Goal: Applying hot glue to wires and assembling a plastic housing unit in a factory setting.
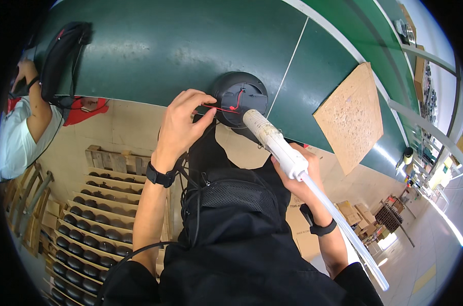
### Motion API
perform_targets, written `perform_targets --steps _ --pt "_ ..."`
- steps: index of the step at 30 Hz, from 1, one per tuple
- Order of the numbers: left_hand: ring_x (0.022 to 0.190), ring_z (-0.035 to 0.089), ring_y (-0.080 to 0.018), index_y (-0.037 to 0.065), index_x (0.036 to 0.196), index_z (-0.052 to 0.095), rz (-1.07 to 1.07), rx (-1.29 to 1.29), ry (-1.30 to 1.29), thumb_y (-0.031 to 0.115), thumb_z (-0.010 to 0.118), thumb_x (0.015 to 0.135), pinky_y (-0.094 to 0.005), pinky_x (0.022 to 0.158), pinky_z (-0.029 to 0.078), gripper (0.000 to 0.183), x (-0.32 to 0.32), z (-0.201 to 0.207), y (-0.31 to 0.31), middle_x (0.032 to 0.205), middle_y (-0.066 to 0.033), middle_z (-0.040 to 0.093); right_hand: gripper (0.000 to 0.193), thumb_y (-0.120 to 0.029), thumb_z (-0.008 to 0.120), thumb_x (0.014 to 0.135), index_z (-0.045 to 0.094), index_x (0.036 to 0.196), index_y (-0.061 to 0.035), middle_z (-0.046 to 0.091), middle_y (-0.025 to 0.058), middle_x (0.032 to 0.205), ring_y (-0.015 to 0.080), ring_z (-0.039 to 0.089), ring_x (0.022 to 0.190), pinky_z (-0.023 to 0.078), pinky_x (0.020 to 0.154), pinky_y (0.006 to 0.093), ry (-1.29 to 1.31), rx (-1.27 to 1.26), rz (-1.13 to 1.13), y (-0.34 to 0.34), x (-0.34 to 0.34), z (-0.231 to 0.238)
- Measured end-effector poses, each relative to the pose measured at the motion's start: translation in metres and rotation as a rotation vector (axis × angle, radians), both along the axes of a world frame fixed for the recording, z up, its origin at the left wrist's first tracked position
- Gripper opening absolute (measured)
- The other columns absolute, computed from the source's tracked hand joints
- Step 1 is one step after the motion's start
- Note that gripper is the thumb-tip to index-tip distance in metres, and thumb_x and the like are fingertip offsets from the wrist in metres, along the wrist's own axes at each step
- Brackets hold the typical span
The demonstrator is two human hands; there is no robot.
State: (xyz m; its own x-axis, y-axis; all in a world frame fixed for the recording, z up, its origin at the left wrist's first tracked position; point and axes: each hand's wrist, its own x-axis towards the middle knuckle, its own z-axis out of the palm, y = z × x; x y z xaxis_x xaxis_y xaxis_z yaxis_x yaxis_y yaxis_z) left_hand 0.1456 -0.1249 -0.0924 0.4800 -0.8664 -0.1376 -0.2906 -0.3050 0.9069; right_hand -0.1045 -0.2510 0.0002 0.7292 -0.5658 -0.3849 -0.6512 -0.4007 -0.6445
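A round black plastic housing (224, 87) sits at the near edge of the green workbench, its recessed inside facing up. Thin red wire (221, 108) runs across it. My left hand (184, 120) is closed in a loose pinch on that wire at the housing's left rim. From the right, my right hand (307, 171) grips a white hot glue gun (280, 148), partly hiding its own fingers. The gun's front end hangs over the lower right of the housing; whether it touches cannot be seen. A long translucent glue stick (346, 232) trails from its back.
A tan board (351, 117) lies on the green workbench (165, 51) to the right. At the far left are a black bag (63, 58) and a co-worker's arm (37, 109). Racks of dark rounded parts (88, 239) stand lower left, cardboard boxes (356, 217) lower right.
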Motion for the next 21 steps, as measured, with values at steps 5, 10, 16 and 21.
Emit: perform_targets --steps 5,10,16,21 --pt "0.100 0.062 -0.0282 0.005 0.107 0.068 -0.066 -0.030 -0.033 0.009 0.077 0.078 -0.0385 0.086 0.053 0.030 0.001 0.006 0.007 0.109 -0.0080 0.065 0.017 -0.005 0.073 0.080 0.068 0.094 0.0031 0.068 0.0157 0.086 0.0290 0.067 0.072 0.051 0.065 0.0348 0.076 0.093 -0.133 0.004 0.015 0.023" --pt "0.099 0.062 -0.0310 0.003 0.106 0.068 -0.062 -0.062 -0.183 0.008 0.078 0.075 -0.0397 0.085 0.051 0.033 0.000 0.038 0.015 0.108 -0.0103 0.065 0.016 -0.004 0.072 0.079 0.067 0.093 0.0028 0.066 0.0170 0.085 0.0347 0.068 0.075 0.052 0.067 0.0364 0.011 0.048 -0.130 0.004 0.000 0.035" --pt "0.073 0.063 -0.0230 0.006 0.101 0.072 -0.310 -0.509 -0.208 0.023 0.086 0.067 -0.0329 0.060 0.052 0.040 -0.042 0.129 -0.013 0.086 -0.0048 0.065 0.022 -0.011 0.071 0.084 0.067 0.102 0.0016 0.067 0.0172 0.091 0.0357 0.068 0.080 0.053 0.070 0.0384 -0.043 0.079 -0.189 0.009 -0.010 0.034" --pt "0.074 0.063 -0.0172 0.001 0.101 0.071 -0.465 -0.631 -0.317 0.010 0.075 0.074 -0.0270 0.059 0.052 0.029 -0.073 0.155 -0.031 0.086 -0.0046 0.063 0.030 -0.011 0.067 0.081 0.065 0.108 0.0015 0.067 0.0192 0.095 0.0363 0.067 0.085 0.053 0.074 0.0395 0.038 0.280 -0.295 0.015 0.017 0.047"
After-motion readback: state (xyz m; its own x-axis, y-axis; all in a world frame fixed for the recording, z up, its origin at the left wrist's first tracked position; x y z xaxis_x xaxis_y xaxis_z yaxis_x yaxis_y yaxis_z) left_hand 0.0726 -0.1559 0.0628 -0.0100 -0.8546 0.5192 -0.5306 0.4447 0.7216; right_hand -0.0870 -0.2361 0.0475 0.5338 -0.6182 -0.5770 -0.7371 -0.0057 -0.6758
